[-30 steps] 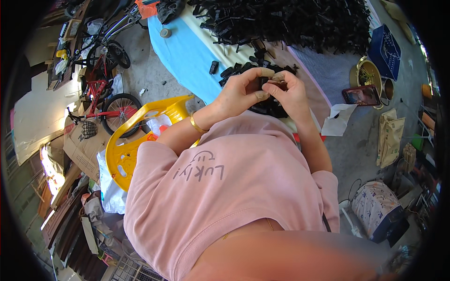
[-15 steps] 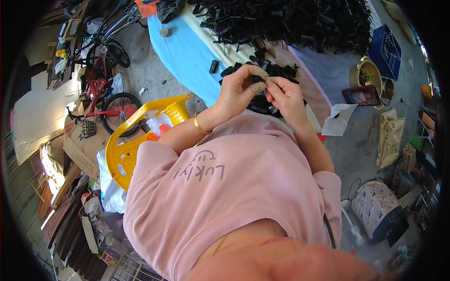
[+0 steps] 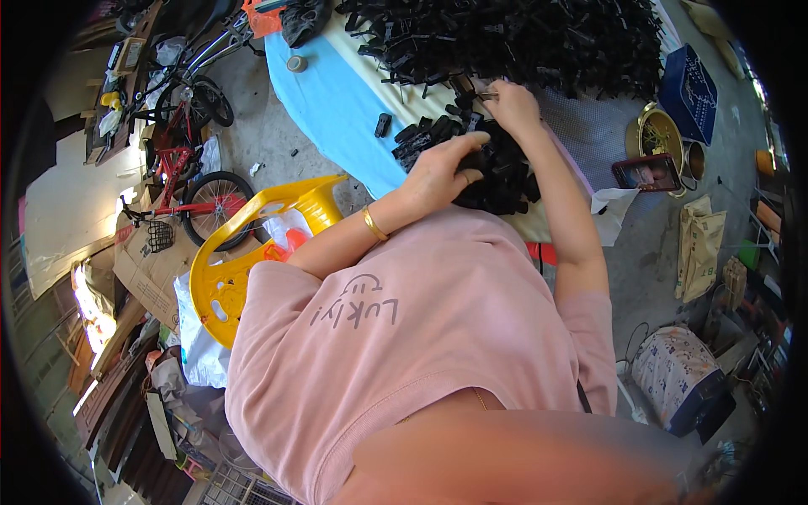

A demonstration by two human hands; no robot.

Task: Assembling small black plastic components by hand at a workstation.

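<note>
Blue cloth (image 3: 328, 118), black parts (image 3: 498, 174), lettered pink shirt (image 3: 438, 311)

Bright glare shines at the left. Edges bend into black, and the near skin (image 3: 539, 454) is blurry.

grey upside-down letters (image 3: 355, 312) and a smiley face (image 3: 364, 283) on your pink T-shirt (image 3: 438, 341), small dark letters (image 3: 709, 271) on the brown paper bag (image 3: 700, 244) at your right, print too tiny to read on the cardboard (image 3: 141, 271)
</note>
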